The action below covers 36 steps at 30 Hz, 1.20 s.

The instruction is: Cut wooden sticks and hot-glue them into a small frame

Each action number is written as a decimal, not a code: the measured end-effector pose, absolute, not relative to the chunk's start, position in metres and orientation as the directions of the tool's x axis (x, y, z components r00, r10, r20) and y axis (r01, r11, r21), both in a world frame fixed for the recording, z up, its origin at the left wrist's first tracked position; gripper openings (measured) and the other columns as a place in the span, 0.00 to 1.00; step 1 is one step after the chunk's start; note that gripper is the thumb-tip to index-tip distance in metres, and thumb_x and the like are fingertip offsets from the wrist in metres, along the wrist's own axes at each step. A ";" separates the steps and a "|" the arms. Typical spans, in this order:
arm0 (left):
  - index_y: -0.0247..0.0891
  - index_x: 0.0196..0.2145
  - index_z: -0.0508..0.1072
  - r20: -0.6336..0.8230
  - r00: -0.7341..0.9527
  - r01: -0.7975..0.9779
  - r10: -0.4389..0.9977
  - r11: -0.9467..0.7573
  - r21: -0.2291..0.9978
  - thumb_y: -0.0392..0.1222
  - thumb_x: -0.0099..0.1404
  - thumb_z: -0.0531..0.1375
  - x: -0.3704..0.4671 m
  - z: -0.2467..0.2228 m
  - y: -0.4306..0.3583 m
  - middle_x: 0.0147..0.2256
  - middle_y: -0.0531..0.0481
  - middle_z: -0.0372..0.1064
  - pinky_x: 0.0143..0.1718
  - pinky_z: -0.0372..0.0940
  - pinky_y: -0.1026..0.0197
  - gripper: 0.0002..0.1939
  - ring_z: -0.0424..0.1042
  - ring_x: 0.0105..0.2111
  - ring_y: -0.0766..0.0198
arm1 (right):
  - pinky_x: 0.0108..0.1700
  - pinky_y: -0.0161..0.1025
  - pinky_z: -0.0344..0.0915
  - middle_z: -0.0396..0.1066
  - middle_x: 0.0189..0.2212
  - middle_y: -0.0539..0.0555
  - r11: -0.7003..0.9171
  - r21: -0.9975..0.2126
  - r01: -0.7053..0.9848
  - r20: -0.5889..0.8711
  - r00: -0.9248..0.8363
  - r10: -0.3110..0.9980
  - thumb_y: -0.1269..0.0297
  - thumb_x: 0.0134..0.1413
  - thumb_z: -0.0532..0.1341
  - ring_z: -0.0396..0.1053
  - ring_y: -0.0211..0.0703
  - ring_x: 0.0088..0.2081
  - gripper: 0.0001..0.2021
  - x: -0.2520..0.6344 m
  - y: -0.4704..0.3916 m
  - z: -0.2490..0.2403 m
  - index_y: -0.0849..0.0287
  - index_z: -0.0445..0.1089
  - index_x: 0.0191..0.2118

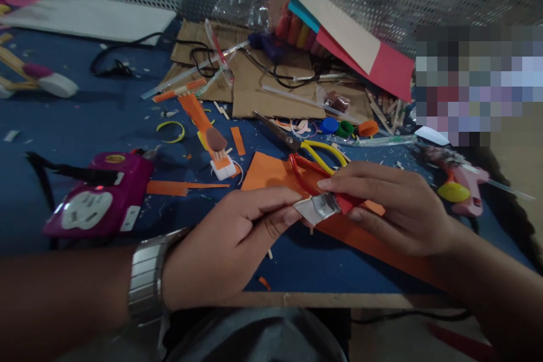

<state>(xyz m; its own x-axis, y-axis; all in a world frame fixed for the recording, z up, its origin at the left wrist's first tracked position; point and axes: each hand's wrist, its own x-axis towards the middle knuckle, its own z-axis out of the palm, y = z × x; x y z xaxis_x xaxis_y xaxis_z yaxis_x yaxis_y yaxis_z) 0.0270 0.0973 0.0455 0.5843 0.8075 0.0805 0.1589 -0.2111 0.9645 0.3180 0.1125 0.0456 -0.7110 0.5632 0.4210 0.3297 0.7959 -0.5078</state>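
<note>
Between my hands is a small white-and-silver piece (319, 208) with a red part (348, 202) at its right end. My left hand (237, 240) pinches the white end between thumb and fingers. My right hand (399, 206) is closed on the red end, fingertips by the silver section. Whether the two parts are joined I cannot make out. Just beyond lies a red strip bent into a loop (302, 176), beside yellow-handled scissors (292, 141). Orange sheet (382, 251) lies under both hands. A small orange-and-white craft figure (212, 141) rests to the left.
A purple power socket box (99, 195) stands at left. At right lies a pink glue gun (466, 186). Behind are cardboard pieces (275, 102), coloured bottle caps (344, 128), black cable (127, 48), a white board (93, 17) and coloured sheets (339, 22).
</note>
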 end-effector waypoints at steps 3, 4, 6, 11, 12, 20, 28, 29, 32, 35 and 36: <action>0.43 0.41 0.82 0.066 0.603 0.142 0.795 -0.189 0.972 0.41 0.84 0.58 0.027 0.043 0.096 0.37 0.58 0.83 0.41 0.70 0.69 0.14 0.78 0.38 0.68 | 0.53 0.36 0.80 0.84 0.51 0.61 0.794 -0.516 0.321 0.416 -0.716 0.561 0.69 0.77 0.64 0.84 0.44 0.51 0.20 0.316 0.112 0.045 0.61 0.75 0.69; 0.44 0.43 0.83 0.061 0.607 0.141 0.793 -0.183 0.973 0.42 0.85 0.58 0.027 0.043 0.095 0.39 0.58 0.84 0.44 0.71 0.68 0.15 0.79 0.39 0.68 | 0.53 0.37 0.80 0.84 0.51 0.60 0.793 -0.520 0.317 0.416 -0.717 0.559 0.68 0.77 0.63 0.84 0.44 0.50 0.20 0.315 0.112 0.045 0.60 0.75 0.69; 0.45 0.44 0.84 0.052 0.606 0.151 0.794 -0.179 0.972 0.44 0.85 0.57 0.027 0.043 0.093 0.39 0.58 0.84 0.46 0.71 0.67 0.15 0.78 0.37 0.68 | 0.53 0.38 0.81 0.85 0.52 0.60 0.789 -0.524 0.320 0.416 -0.713 0.565 0.67 0.78 0.63 0.84 0.46 0.51 0.20 0.314 0.111 0.045 0.59 0.74 0.70; 0.45 0.42 0.83 0.048 0.563 0.173 0.825 -0.174 0.969 0.46 0.87 0.56 0.026 0.044 0.090 0.28 0.60 0.70 0.40 0.69 0.68 0.18 0.66 0.27 0.71 | 0.55 0.44 0.82 0.85 0.55 0.61 0.765 -0.515 0.385 0.428 -0.658 0.620 0.66 0.78 0.63 0.85 0.51 0.53 0.22 0.318 0.115 0.045 0.56 0.73 0.71; 0.45 0.42 0.82 0.038 0.555 0.167 0.831 -0.156 0.974 0.47 0.87 0.55 0.025 0.044 0.090 0.27 0.60 0.67 0.38 0.68 0.68 0.18 0.64 0.26 0.71 | 0.53 0.43 0.82 0.86 0.53 0.61 0.762 -0.516 0.390 0.436 -0.647 0.626 0.66 0.78 0.63 0.85 0.50 0.50 0.22 0.319 0.116 0.045 0.56 0.73 0.71; 0.41 0.41 0.77 -0.061 0.523 0.060 0.850 0.035 0.998 0.56 0.89 0.51 0.026 0.036 0.088 0.27 0.57 0.63 0.27 0.59 0.66 0.24 0.60 0.26 0.68 | 0.50 0.38 0.80 0.86 0.49 0.59 0.774 -0.529 0.347 0.456 -0.653 0.605 0.70 0.72 0.66 0.84 0.46 0.47 0.23 0.322 0.116 0.044 0.58 0.75 0.69; 0.40 0.40 0.76 -0.090 0.528 0.054 0.845 0.073 0.996 0.59 0.88 0.52 0.026 0.038 0.089 0.28 0.56 0.63 0.27 0.58 0.65 0.25 0.60 0.27 0.68 | 0.51 0.41 0.82 0.87 0.50 0.58 0.755 -0.536 0.377 0.437 -0.642 0.630 0.71 0.71 0.65 0.86 0.48 0.48 0.24 0.322 0.116 0.045 0.54 0.77 0.69; 0.40 0.40 0.76 -0.092 0.526 0.058 0.845 0.072 0.996 0.59 0.88 0.52 0.026 0.038 0.089 0.28 0.56 0.63 0.27 0.58 0.65 0.25 0.60 0.27 0.68 | 0.51 0.41 0.82 0.87 0.51 0.58 0.753 -0.536 0.383 0.435 -0.639 0.634 0.70 0.71 0.65 0.86 0.49 0.49 0.24 0.322 0.115 0.045 0.54 0.77 0.69; 0.40 0.40 0.76 -0.087 0.526 0.076 0.846 0.055 0.996 0.59 0.88 0.51 0.025 0.039 0.089 0.29 0.56 0.64 0.27 0.58 0.64 0.26 0.60 0.27 0.68 | 0.50 0.42 0.82 0.87 0.51 0.58 0.751 -0.530 0.394 0.426 -0.642 0.638 0.70 0.71 0.65 0.86 0.50 0.48 0.24 0.323 0.116 0.045 0.53 0.76 0.69; 0.40 0.40 0.77 -0.077 0.541 0.113 0.838 0.019 0.993 0.58 0.89 0.51 0.024 0.040 0.089 0.28 0.56 0.63 0.27 0.59 0.64 0.26 0.60 0.26 0.68 | 0.52 0.41 0.82 0.87 0.52 0.59 0.760 -0.521 0.389 0.423 -0.656 0.625 0.70 0.72 0.65 0.86 0.48 0.49 0.23 0.323 0.117 0.045 0.54 0.75 0.69; 0.40 0.39 0.77 -0.073 0.547 0.125 0.834 0.004 0.992 0.58 0.88 0.51 0.023 0.040 0.090 0.28 0.56 0.64 0.28 0.59 0.64 0.26 0.61 0.26 0.68 | 0.52 0.41 0.82 0.87 0.52 0.59 0.764 -0.518 0.385 0.425 -0.659 0.620 0.70 0.72 0.65 0.86 0.48 0.50 0.23 0.323 0.117 0.045 0.54 0.75 0.69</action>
